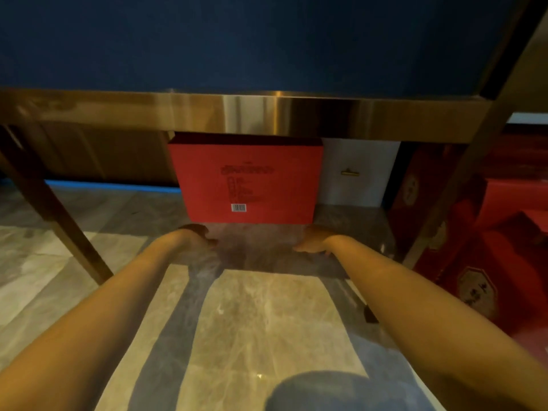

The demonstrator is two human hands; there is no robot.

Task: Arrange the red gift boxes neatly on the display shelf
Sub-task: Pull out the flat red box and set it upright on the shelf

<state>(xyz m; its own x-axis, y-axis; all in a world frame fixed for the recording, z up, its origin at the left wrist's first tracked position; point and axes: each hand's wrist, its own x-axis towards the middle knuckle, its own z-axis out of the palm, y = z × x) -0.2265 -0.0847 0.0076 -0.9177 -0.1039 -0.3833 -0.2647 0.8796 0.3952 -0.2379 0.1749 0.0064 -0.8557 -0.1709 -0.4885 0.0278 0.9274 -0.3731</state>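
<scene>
Head view, red gift box [247, 179]: it stands upright on its long edge on the lowest level of the display shelf [237, 114], its barcode face turned toward you, its top tucked under the brass-coloured rail. It sits squarely against the back, likely so that it reads as a flat panel from the front.

Head view, your left hand [198, 237]: low on the marble floor [252, 315], just in front of the box's lower left corner and apart from it. The fingers curl loosely and grip nothing; blur hides the fingertips.

Head view, your right hand [314, 243]: mirrored just in front of the lower right corner, flattened, fingers spread, holding nothing. Whether the palm touches the floor is hard to tell.

Head view, why both hands are there: one at each lower corner lets you nudge either end and square the box with the shelf edge, in my judgement.

Head view, neighbours: a white box [358, 173] with a small gold clasp stands just beside the red one on its right. More red boxes [486, 232] with medallion emblems are stacked to the far right, beyond the shelf leg.

Head view, task state: one box looks placed; the stack at the right suggests more are left to arrange.

Head view, caution: watch the gap to the white box when you shift anything.
</scene>
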